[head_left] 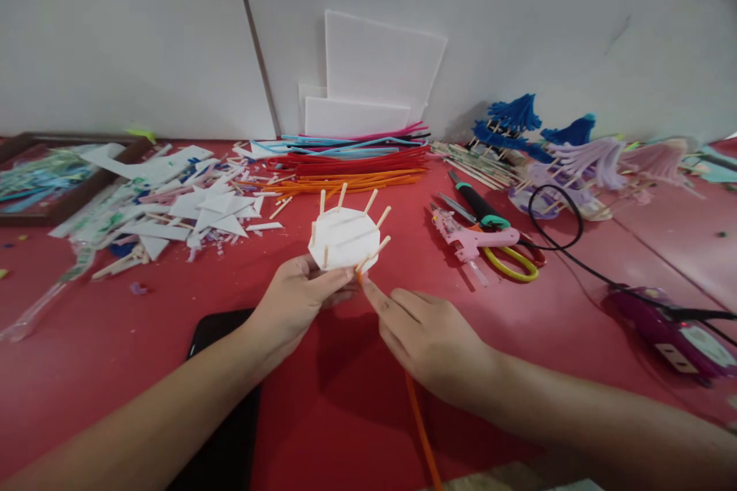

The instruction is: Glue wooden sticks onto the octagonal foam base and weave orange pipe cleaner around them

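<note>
At frame centre, I see the left hand pinching a white disc ringed with sticks. The right hand grasps an orange strand trailing to the bottom.

Disc above table, scraps left, pipe cleaners behind, sheets against wall beyond, glue gun right, power strip farther right

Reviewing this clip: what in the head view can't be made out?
All in the head view:
- Underside of the white disc: turned away from the camera.
- Course of the orange strand past the right hand: hidden by that hand; its lower end: cut off by the bottom edge.
- Middle of the black flat object: hidden by the left forearm.
</note>
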{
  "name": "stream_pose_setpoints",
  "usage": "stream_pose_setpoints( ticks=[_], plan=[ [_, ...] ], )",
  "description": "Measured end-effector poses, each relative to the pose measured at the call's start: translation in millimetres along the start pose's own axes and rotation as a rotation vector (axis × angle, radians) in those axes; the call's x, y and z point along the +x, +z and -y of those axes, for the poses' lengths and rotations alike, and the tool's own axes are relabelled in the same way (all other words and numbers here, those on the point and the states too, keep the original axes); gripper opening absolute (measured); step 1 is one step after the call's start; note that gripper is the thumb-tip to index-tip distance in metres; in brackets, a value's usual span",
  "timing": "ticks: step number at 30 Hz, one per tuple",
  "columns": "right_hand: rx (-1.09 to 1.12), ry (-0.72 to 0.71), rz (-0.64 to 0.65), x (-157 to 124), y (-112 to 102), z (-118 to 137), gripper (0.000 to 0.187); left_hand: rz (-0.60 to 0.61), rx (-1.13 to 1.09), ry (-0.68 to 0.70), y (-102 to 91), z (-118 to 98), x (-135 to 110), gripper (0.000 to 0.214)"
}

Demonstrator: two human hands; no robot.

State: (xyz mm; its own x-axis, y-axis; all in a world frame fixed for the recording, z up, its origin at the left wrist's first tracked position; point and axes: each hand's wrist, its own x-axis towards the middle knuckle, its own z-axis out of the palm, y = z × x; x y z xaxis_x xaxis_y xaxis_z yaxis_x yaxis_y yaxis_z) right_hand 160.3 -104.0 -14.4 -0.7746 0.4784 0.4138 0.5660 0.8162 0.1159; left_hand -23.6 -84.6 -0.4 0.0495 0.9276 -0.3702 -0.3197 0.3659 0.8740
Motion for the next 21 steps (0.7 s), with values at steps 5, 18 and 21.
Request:
stream_pose_setpoints(
  ticks=[5,18,21],
  plan=[
    [0.028,-0.081,0.017,1.5,-0.5,-0.2,0.037,0.001,0.001,-0.019,1.4,-0.2,-1.1,0.012],
    [0.366,0.083,-0.046,5.2,-2.6,-0.6,0.035,0.015,-0.041,0.005,0.5,-0.2,-0.3,0.01],
    [0.544,0.293,-0.078,5.5,-2.7,-5.0,0.026,0.004,-0.06,0.027,0.2,-0.6,0.7,0.012]
  ],
)
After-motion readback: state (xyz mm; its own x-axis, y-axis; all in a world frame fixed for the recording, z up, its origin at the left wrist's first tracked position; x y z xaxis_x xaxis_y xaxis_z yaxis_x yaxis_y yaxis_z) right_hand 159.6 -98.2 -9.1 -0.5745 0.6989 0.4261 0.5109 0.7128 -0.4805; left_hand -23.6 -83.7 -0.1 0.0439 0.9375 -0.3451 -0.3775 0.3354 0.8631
